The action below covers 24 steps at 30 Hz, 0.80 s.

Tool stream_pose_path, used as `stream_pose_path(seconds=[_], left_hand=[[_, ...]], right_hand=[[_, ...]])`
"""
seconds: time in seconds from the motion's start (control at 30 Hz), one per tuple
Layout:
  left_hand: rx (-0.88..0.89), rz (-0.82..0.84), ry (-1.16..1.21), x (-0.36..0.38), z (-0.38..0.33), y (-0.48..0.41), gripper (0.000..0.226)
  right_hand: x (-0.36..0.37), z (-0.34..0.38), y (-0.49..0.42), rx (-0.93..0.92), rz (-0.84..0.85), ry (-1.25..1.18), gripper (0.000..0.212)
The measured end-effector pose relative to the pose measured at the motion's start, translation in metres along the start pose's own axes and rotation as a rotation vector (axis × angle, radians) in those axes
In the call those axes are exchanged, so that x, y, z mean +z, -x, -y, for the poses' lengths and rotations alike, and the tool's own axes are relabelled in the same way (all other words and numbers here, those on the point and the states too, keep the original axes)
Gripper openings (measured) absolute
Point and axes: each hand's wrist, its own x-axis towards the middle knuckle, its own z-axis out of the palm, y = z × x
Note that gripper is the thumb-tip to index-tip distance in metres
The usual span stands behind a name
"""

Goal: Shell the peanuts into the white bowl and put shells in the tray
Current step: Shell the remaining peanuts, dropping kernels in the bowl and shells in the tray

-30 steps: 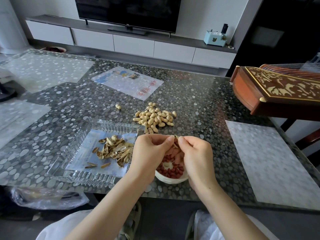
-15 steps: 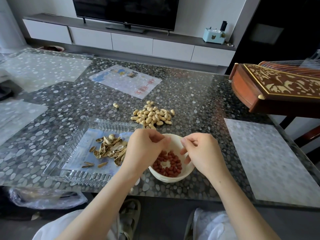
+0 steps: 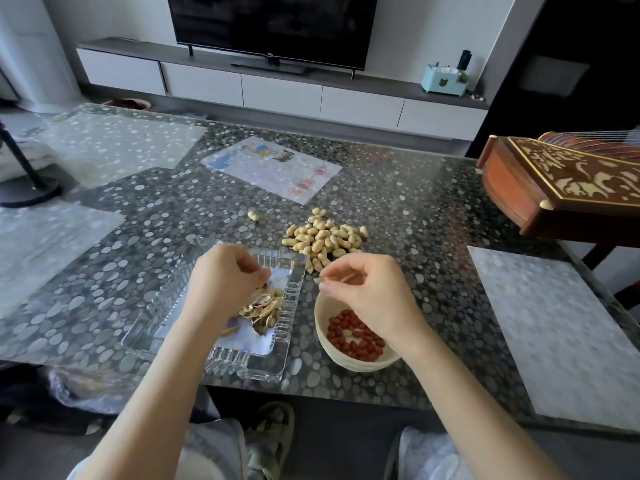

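Hands are apart. The left hand [image 3: 228,282] is hovering over the glass tray [image 3: 263,363], fingers curled — can't tell if it's gripping anything. The right hand [image 3: 367,292] is pinching a shell bit [image 3: 319,280] over the bowl [image 3: 356,364]. Shells [image 3: 263,306] are lying in the tray, red kernels [image 3: 353,337] sitting in the bowl — peanuts [image 3: 325,237] heaped on the worktop [image 3: 415,220] just behind.

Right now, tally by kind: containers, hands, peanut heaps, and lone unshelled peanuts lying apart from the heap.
Containers: 2, clear ribbed glass tray and round white bowl
Hands: 2, left hand, and right hand pinching a pale shell piece
Peanut heaps: 1, tan unshelled heap
Lone unshelled peanut: 1
Total: 6
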Motion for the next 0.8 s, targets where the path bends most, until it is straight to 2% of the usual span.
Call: stream_pose_path(seconds=[0.1, 0.23, 0.33, 0.4, 0.47, 0.53, 0.63, 0.8], left_hand=[[0.006, -0.013, -0.093, -0.003, 0.009, -0.005, 0.016], [-0.014, -0.046, -0.120, -0.005, 0.014, -0.009, 0.016], [-0.022, -0.038, -0.084, -0.005, 0.014, -0.011, 0.025], [-0.004, -0.045, -0.073, -0.005, 0.013, -0.011, 0.026], [0.009, -0.058, -0.054, -0.005, 0.012, -0.010, 0.024], [0.021, -0.071, -0.033, -0.005, 0.010, -0.009, 0.022], [0.045, -0.083, -0.008, -0.004, 0.010, -0.009, 0.018], [0.084, -0.084, 0.004, -0.001, 0.007, -0.009, 0.013]], right_hand=[[0.025, 0.012, -0.012, -0.096, 0.099, 0.164, 0.010], [0.049, 0.018, -0.027, -0.100, 0.238, 0.383, 0.025], [0.038, 0.013, -0.045, 0.003, 0.126, 0.416, 0.022], [0.023, -0.003, -0.068, 0.123, -0.016, 0.497, 0.019], [0.008, -0.028, -0.093, 0.281, -0.087, 0.598, 0.017], [-0.004, -0.048, -0.112, 0.406, -0.067, 0.682, 0.020], [-0.014, -0.064, -0.128, 0.501, 0.049, 0.684, 0.038], [-0.009, -0.076, -0.132, 0.453, 0.115, 0.662, 0.027]])
